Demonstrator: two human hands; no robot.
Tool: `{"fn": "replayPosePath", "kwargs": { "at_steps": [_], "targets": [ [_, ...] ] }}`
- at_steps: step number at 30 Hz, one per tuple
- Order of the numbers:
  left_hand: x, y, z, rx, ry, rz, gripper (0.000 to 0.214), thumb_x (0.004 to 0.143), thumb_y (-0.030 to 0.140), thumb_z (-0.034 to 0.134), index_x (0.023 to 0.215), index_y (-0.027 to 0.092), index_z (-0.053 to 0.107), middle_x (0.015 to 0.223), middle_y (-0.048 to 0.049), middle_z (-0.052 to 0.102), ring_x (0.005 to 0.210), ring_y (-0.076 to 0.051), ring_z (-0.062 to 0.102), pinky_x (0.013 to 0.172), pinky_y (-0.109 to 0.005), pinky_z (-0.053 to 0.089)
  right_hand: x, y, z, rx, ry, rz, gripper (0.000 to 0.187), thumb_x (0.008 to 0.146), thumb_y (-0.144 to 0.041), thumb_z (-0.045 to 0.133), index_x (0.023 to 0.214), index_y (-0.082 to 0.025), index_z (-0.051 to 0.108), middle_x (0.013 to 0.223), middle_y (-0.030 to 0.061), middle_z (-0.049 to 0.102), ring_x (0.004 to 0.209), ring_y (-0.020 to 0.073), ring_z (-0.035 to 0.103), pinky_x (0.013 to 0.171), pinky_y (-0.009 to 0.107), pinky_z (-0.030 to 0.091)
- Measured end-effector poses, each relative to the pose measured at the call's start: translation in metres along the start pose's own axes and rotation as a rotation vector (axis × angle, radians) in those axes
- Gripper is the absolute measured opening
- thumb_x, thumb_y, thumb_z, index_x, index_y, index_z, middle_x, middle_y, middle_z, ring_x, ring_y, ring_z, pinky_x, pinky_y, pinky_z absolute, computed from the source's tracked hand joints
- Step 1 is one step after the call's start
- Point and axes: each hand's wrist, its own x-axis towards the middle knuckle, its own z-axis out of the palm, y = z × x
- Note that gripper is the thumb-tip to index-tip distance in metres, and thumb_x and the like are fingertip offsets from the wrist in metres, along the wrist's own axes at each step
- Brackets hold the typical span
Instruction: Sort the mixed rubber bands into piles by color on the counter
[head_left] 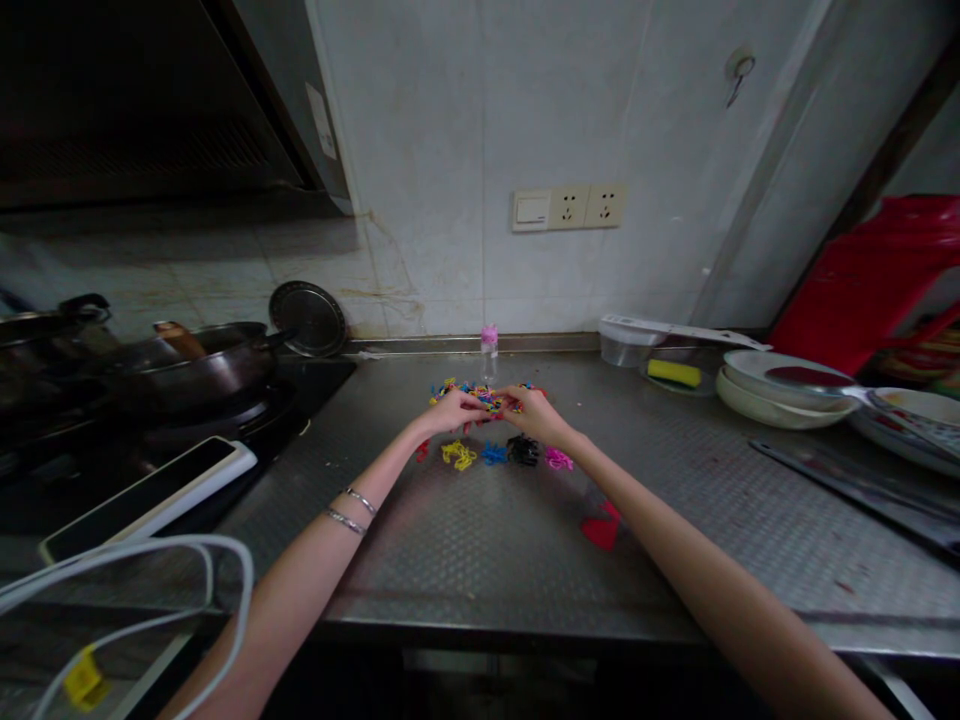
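Observation:
A mixed pile of small coloured loops that look like rubber bands (448, 388) lies on the steel counter. Over its front edge, my left hand (454, 411) and my right hand (534, 412) come close together, fingertips pinched; what they hold is too small to make out. Nearer to me, sorted by colour, sit a red bunch (422, 450) partly behind my left wrist, a yellow bunch (458, 455), a blue bunch (493, 454), a black bunch (523, 450) and a pink bunch (558, 458). Behind the pile stands a clear bottle with a pink cap (489, 352).
Red flat pieces (600, 530) lie beside my right forearm. At left are a stove with a pan (202, 365), a white-edged device (150, 500) and a white cable (244, 590). Rightward stand a plastic tub (626, 347), a yellow sponge (673, 374), bowls (780, 400) and a long dark utensil (840, 488).

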Motion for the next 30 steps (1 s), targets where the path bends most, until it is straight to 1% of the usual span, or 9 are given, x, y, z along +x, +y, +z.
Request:
{"fn": "replayPosePath", "kwargs": {
  "at_steps": [5,11,16,19,21,23,26,28,30],
  "targets": [
    [0.000,-0.001,-0.005,0.014,0.030,0.011,0.030,0.073,0.035,0.057,0.087,0.011,0.066,0.065,-0.0036,0.062,0.042,-0.006,0.045,0.037,-0.018,0.027,0.000,0.001,-0.001,0.010,0.001,-0.003,0.034,0.071,-0.014,0.051,0.103,-0.016,0.059,0.077,0.0030,0.063,0.069,0.0120,0.055,0.066,0.022,0.041],
    [-0.003,-0.002,-0.017,0.000,0.170,-0.042,0.030,0.074,0.034,0.055,0.087,0.009,0.065,0.064,-0.0038,0.061,0.043,-0.006,0.043,0.036,-0.017,0.025,-0.001,-0.006,-0.002,0.041,-0.016,0.014,0.035,0.070,-0.011,0.049,0.103,-0.016,0.059,0.076,0.0022,0.063,0.068,0.0113,0.055,0.066,0.021,0.041],
    [-0.003,-0.007,-0.021,-0.009,0.202,-0.057,0.031,0.073,0.035,0.054,0.087,0.009,0.065,0.061,-0.0029,0.060,0.041,-0.005,0.042,0.036,-0.017,0.025,-0.007,-0.033,0.017,0.086,-0.095,-0.104,0.036,0.071,-0.009,0.046,0.105,-0.017,0.057,0.077,0.0017,0.062,0.067,0.0103,0.055,0.066,0.021,0.041],
    [-0.001,-0.012,-0.018,-0.034,0.212,-0.052,0.031,0.072,0.032,0.055,0.089,0.009,0.065,0.060,-0.0029,0.061,0.042,-0.006,0.043,0.038,-0.018,0.027,-0.011,-0.045,0.029,0.112,-0.171,-0.145,0.039,0.070,-0.009,0.048,0.107,-0.017,0.056,0.077,0.0018,0.063,0.068,0.0104,0.055,0.066,0.021,0.041],
    [0.002,-0.014,-0.014,-0.042,0.221,-0.043,0.030,0.071,0.029,0.055,0.090,0.008,0.065,0.059,-0.0027,0.060,0.042,-0.006,0.043,0.039,-0.018,0.029,-0.012,-0.047,0.031,0.132,-0.202,-0.151,0.040,0.068,-0.009,0.051,0.107,-0.016,0.056,0.076,0.0018,0.063,0.068,0.0106,0.055,0.066,0.021,0.041],
    [0.005,-0.015,-0.008,-0.026,0.207,-0.018,0.026,0.072,0.026,0.054,0.087,0.007,0.065,0.058,-0.0028,0.061,0.042,-0.007,0.044,0.042,-0.019,0.032,-0.009,-0.044,0.026,0.168,-0.190,-0.141,0.039,0.068,-0.009,0.050,0.106,-0.017,0.057,0.076,0.0016,0.063,0.068,0.0106,0.056,0.066,0.021,0.042],
    [0.008,-0.008,0.003,0.059,0.198,0.077,0.022,0.074,0.022,0.051,0.081,0.008,0.067,0.063,-0.0043,0.063,0.049,-0.009,0.048,0.048,-0.021,0.036,-0.001,-0.033,0.007,0.270,-0.109,-0.077,0.033,0.070,-0.012,0.048,0.100,-0.015,0.060,0.076,0.0020,0.064,0.068,0.0107,0.056,0.065,0.022,0.043],
    [0.009,0.000,0.011,0.150,0.215,0.155,0.021,0.074,0.020,0.051,0.082,0.011,0.068,0.072,-0.0051,0.066,0.060,-0.012,0.054,0.057,-0.023,0.040,0.004,-0.020,-0.009,0.356,-0.028,0.018,0.029,0.070,-0.018,0.050,0.097,-0.013,0.061,0.075,0.0034,0.064,0.067,0.0114,0.057,0.063,0.022,0.044],
    [0.007,0.009,0.022,0.260,0.232,0.214,0.020,0.074,0.019,0.051,0.085,0.015,0.068,0.079,-0.0050,0.066,0.070,-0.015,0.056,0.065,-0.025,0.041,0.007,-0.003,-0.023,0.399,0.070,0.125,0.031,0.069,-0.022,0.050,0.097,-0.011,0.060,0.074,0.0042,0.064,0.064,0.0116,0.057,0.059,0.022,0.044]
  ]
}}
